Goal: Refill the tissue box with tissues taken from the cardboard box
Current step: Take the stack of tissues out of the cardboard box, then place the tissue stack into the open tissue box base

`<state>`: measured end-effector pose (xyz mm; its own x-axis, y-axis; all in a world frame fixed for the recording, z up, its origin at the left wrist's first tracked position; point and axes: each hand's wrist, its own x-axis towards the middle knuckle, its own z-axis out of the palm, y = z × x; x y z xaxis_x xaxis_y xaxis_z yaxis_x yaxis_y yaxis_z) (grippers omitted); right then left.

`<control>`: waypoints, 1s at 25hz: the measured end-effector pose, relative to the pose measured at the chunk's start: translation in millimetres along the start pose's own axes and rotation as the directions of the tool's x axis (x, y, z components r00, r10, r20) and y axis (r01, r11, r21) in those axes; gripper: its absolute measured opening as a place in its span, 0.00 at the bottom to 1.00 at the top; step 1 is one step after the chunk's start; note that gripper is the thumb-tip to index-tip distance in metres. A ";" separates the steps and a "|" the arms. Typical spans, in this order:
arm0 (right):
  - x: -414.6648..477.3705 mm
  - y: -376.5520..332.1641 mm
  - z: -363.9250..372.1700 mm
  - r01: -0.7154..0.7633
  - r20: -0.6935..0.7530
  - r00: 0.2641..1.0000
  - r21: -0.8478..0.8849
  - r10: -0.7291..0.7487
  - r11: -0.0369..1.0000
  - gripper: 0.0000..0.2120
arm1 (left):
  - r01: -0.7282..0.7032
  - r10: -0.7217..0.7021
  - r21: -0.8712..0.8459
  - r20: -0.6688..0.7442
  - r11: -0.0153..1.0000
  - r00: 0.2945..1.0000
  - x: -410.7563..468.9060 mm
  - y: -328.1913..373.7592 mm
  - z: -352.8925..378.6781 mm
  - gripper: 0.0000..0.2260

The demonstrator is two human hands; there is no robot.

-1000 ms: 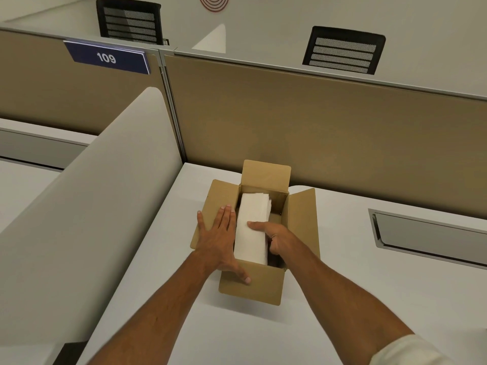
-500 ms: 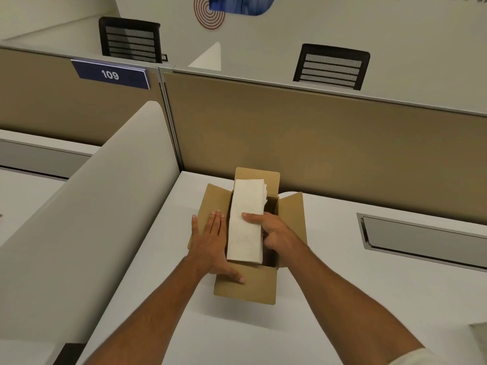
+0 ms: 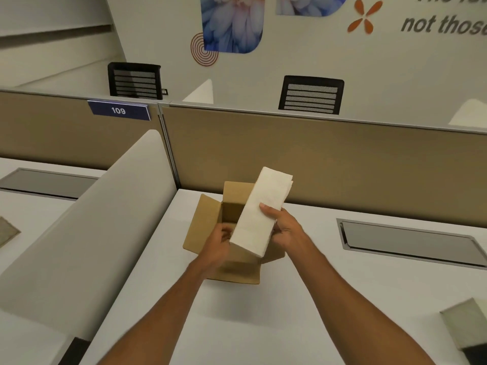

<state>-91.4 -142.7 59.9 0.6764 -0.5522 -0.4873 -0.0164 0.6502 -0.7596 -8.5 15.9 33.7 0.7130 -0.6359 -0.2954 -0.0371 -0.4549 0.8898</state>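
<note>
Tissue stack (image 3: 259,214) is held tilted above the open cardboard box (image 3: 208,219) — gripped by right hand (image 3: 283,227); left hand (image 3: 218,243) fingers curled at its lower edge.

A white desk (image 3: 342,299) backs onto a tan partition (image 3: 329,164) bearing a blue sign (image 3: 119,110) reading 109. Two black chairs (image 3: 311,95) stand beyond it, under wall art (image 3: 232,22). A grey panel (image 3: 411,243), perhaps a cable hatch, sits in the desk.

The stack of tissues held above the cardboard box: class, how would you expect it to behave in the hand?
The stack of tissues looks soft and probably light: the right hand carries most of it. It holds fairly straight, so the sheets seem packed. Its far end shows loose layers, which might fan or sag if gripped loosely. The left hand steadies its near end.
</note>
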 end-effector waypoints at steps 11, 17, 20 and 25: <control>-94.3 -45.1 -138.3 0.096 -0.086 0.994 0.281 -0.074 0.955 0.18 | 0.275 -0.180 -0.805 0.210 0.525 0.961 -61.5 51.2 163.0 0.30; -143.6 -52.3 -230.1 0.166 -0.165 0.979 0.291 -0.122 0.942 0.28 | 0.205 -0.127 -0.654 0.165 0.728 0.978 -118.6 84.3 250.2 0.27; -167.9 -54.2 -272.0 0.192 -0.204 0.970 0.305 -0.133 0.933 0.30 | 0.149 -0.132 -0.578 0.071 0.802 0.989 -145.6 92.5 292.7 0.29; -201.0 -56.6 -336.8 0.225 -0.252 0.958 0.353 -0.139 0.908 0.28 | 0.247 -0.191 -0.579 0.158 0.777 0.969 -175.1 97.8 330.3 0.19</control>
<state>-474.5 -244.2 55.7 0.4647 -0.7508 -0.4694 0.3970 0.6505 -0.6475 -368.2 -123.1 57.5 0.5874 -0.6278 -0.5107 0.5525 -0.1501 0.8199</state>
